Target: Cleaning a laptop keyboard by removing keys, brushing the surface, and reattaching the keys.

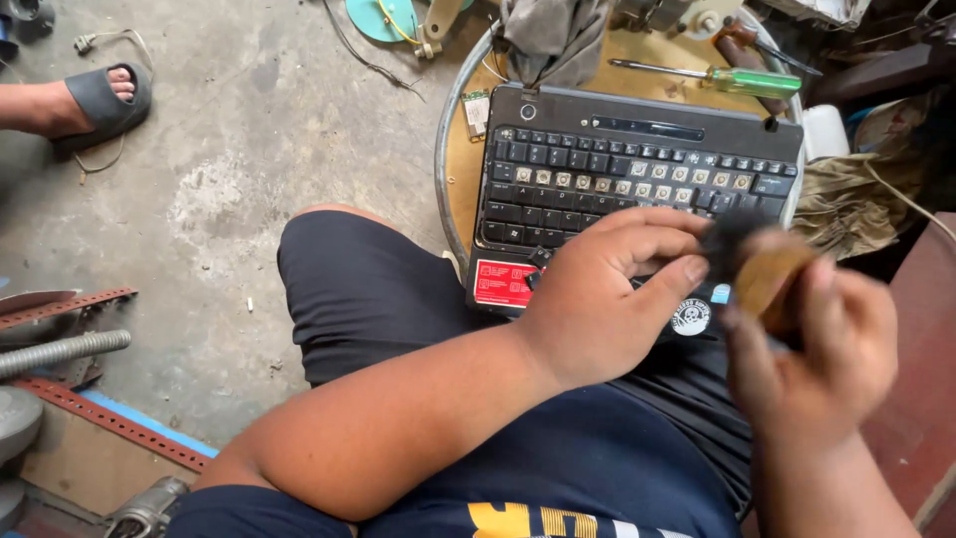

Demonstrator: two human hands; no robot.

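Note:
A black laptop base [637, 169] with a keyboard lies on a round wooden table [460, 169]; a whole row of its keycaps is off. My left hand [607, 299] hovers over the laptop's front edge, fingers curled, its fingertips touching a small dark piece. My right hand [812, 344] is blurred and grips a brown wooden-handled brush [767, 279] with dark bristles beside the left fingertips. My thigh in dark shorts sits under both arms.
A green-handled screwdriver [742, 80] and a grey cloth [553, 35] lie at the table's far side. A small circuit card [476, 112] sits left of the laptop. Another person's sandalled foot [95, 100] rests on the concrete floor. Red metal strips and a grey threaded pipe [65, 351] lie left.

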